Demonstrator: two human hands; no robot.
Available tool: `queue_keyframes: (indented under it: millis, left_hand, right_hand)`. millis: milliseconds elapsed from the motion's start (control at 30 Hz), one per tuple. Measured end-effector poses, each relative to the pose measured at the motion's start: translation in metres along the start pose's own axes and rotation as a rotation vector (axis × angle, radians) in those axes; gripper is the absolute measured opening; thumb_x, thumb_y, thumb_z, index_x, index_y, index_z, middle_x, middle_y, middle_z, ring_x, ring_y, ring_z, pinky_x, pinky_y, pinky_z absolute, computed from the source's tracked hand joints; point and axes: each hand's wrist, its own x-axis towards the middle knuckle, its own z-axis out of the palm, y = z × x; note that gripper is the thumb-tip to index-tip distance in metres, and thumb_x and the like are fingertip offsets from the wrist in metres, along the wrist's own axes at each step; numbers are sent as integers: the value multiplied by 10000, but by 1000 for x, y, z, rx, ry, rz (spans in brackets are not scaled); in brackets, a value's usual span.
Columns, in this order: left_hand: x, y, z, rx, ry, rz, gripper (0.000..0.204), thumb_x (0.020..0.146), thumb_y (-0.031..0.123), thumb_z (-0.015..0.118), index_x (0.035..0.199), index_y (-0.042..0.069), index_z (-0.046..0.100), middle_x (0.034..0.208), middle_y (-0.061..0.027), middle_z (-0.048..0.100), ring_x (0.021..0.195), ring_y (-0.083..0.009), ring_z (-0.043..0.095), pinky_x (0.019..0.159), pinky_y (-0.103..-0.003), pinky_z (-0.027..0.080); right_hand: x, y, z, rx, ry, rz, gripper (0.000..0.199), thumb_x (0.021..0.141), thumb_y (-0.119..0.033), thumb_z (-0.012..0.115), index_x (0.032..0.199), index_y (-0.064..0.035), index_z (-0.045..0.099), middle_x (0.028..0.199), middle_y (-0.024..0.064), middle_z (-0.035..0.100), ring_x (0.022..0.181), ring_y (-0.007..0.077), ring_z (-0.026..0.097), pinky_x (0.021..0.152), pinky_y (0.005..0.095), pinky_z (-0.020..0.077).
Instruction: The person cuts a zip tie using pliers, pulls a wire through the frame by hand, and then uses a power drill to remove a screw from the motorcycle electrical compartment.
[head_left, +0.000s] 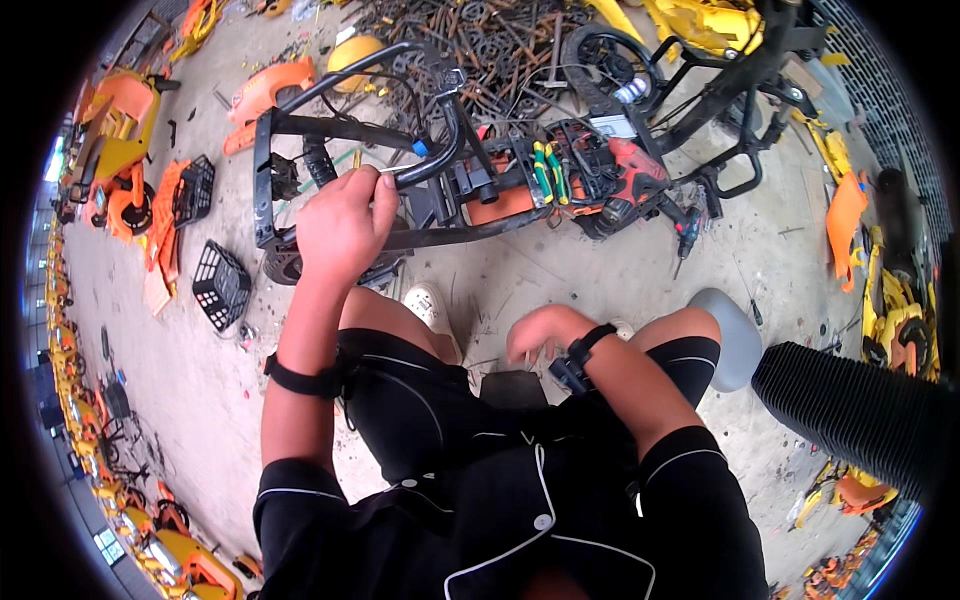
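A black metal bike frame [330, 128] lies on the concrete floor in front of me, its curved tube arching over wires and black parts. My left hand [342, 222] is raised and closed around the frame's curved tube near a blue clip [420, 148]. My right hand [540, 334] hangs low between my knees, fingers curled downward; whether it holds anything is hidden. Both wrists carry black bands.
An orange tool tray [520, 190] with green-handled pliers and a red power drill [640, 170] sits just beyond the frame. A heap of scrap metal [480, 40] lies behind. Black baskets [220, 285], orange and yellow plastic panels and a ribbed black hose [860, 410] surround me.
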Motion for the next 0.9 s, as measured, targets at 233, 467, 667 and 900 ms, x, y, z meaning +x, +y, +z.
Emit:
queue_keyframes:
  millis: [233,467,667,900]
  left_hand:
    - [-3,-1,-3,-69,-54,-29,342,1024,348,525,823,82,601,744,-148,656,696,-397,642,611,-502,491]
    - [-4,-5,-13,-61,-157,-64,450,1042,450,454,854,79,627,803,-148,692,757,-396,673,667,-519,516]
    - [-2,-6,-19,-82,-188,-51,479,1052,456,409,900,69,647,859,-164,706,842,-396,684,741,-525,530]
    - [16,15,-19,-109,-411,-130,557,1048,507,342,1003,78,696,1004,-205,724,970,-411,682,869,-521,521]
  right_hand:
    - [-179,-14,-15,-208,536,88,511,916,-461,650,1223,-53,660,1027,125,704,1051,261,679,780,410,578]
    - [-361,-85,-16,-373,1181,34,444,936,-444,647,1177,-72,671,1018,112,715,896,213,690,747,360,552]
    - [-433,-116,-31,298,1642,-462,338,964,-341,631,1161,-68,653,984,36,704,774,117,647,642,275,556]
    - [-339,12,-64,719,1478,-439,289,935,-289,636,1117,-65,626,983,55,685,822,160,654,694,323,564]
